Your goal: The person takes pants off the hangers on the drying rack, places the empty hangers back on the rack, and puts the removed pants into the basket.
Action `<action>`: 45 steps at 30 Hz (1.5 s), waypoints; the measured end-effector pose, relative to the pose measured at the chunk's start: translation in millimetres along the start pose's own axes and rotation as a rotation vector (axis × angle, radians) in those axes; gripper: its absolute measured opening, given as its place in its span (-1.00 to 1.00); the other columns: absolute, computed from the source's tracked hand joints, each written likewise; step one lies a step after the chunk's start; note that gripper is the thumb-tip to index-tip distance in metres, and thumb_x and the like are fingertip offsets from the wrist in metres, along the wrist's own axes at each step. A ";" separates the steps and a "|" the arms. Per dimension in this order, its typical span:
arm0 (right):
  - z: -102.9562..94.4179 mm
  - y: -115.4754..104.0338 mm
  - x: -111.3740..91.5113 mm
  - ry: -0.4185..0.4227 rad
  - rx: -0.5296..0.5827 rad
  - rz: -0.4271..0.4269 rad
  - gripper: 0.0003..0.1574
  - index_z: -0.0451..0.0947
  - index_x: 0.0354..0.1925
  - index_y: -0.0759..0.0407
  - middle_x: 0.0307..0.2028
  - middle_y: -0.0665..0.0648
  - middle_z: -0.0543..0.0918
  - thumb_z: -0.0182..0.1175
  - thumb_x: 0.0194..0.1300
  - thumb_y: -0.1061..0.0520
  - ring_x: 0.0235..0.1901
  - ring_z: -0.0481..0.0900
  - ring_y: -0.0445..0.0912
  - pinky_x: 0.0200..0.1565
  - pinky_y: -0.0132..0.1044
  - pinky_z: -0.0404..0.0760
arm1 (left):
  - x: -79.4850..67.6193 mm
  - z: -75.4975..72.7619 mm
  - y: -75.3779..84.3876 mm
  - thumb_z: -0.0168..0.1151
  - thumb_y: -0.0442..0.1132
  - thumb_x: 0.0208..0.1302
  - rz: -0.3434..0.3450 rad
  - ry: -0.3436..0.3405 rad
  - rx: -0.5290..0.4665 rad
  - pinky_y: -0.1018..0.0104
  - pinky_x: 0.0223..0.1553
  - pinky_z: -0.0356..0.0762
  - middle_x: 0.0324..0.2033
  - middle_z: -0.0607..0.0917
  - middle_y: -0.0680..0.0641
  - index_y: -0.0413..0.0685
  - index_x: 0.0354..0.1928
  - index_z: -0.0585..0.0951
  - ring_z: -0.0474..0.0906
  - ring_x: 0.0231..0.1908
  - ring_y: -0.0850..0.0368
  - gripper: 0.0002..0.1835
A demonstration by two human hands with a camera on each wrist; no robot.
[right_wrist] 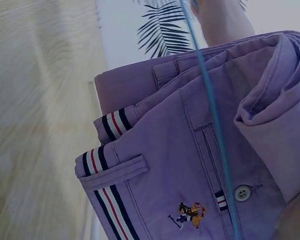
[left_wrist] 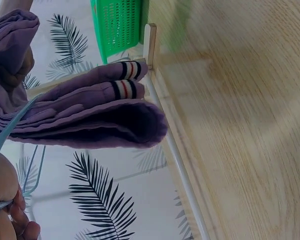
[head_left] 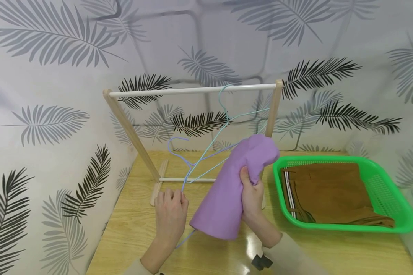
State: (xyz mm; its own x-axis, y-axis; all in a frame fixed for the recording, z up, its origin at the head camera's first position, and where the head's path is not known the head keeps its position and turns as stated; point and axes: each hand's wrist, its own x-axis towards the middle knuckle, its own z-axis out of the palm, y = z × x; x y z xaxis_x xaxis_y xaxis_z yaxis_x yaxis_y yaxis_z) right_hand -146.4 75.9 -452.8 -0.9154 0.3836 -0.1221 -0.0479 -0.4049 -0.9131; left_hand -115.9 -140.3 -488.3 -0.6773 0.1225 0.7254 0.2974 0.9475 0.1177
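Observation:
My right hand [head_left: 252,196] holds a pair of folded purple trousers [head_left: 223,194], thumb on the near side. My left hand [head_left: 171,214] grips one side of a blue clothes hanger [head_left: 191,164], whose hook points up and away from me. The trousers lie across the hanger's frame and hide part of it; its lower end shows below them. In the right wrist view, the trousers [right_wrist: 155,170] show a striped waistband, a button and an embroidered emblem, with the hanger [right_wrist: 210,95] running in front. The left wrist view has the folded trousers [left_wrist: 90,115] edge-on.
A wooden rack with a white rail [head_left: 192,91] stands behind the hands. From it hangs a teal hanger [head_left: 211,143], just behind the blue one. On the table [head_left: 124,233], to the right, a green basket [head_left: 395,198] holds folded brown trousers [head_left: 330,193].

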 end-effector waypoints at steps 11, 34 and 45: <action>2.5 -18.6 -0.9 -0.044 0.038 0.000 -0.58 0.57 0.05 0.15 -0.39 -0.16 0.77 0.21 0.53 -0.15 -0.35 0.77 -0.26 -0.16 -0.38 0.73 | -3.1 2.8 -2.4 0.36 -0.40 0.20 -0.001 -0.011 0.018 0.31 -0.39 0.24 -0.56 0.46 -0.08 -0.16 -0.55 0.45 0.33 -0.47 0.03 -0.72; 13.9 -53.3 -8.6 -0.156 0.135 -0.047 -0.62 0.54 0.07 0.07 -0.32 -0.11 0.78 0.15 0.56 -0.16 -0.31 0.79 -0.22 -0.15 -0.34 0.76 | -6.1 4.1 -6.9 0.37 -0.38 0.20 0.021 -0.023 0.067 0.33 -0.42 0.22 -0.58 0.49 -0.09 -0.16 -0.55 0.45 0.29 -0.49 0.06 -0.71; 17.2 -67.9 -11.2 -0.163 0.174 -0.030 -0.65 0.53 0.04 0.03 -0.32 -0.11 0.77 0.17 0.55 -0.18 -0.31 0.78 -0.23 -0.14 -0.35 0.75 | -8.4 5.9 -9.3 0.37 -0.38 0.20 0.033 -0.020 0.075 0.32 -0.41 0.21 -0.58 0.48 -0.09 -0.15 -0.57 0.43 0.29 -0.50 0.05 -0.70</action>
State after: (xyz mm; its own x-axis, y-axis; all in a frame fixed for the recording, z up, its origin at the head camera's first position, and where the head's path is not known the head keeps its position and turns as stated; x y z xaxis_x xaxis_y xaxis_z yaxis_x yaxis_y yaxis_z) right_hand -139.8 84.8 -382.7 -0.9641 0.2648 -0.0185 -0.1317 -0.5378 -0.8327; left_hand -116.9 -148.3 -499.5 -0.6818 0.1594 0.7139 0.2691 0.9622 0.0422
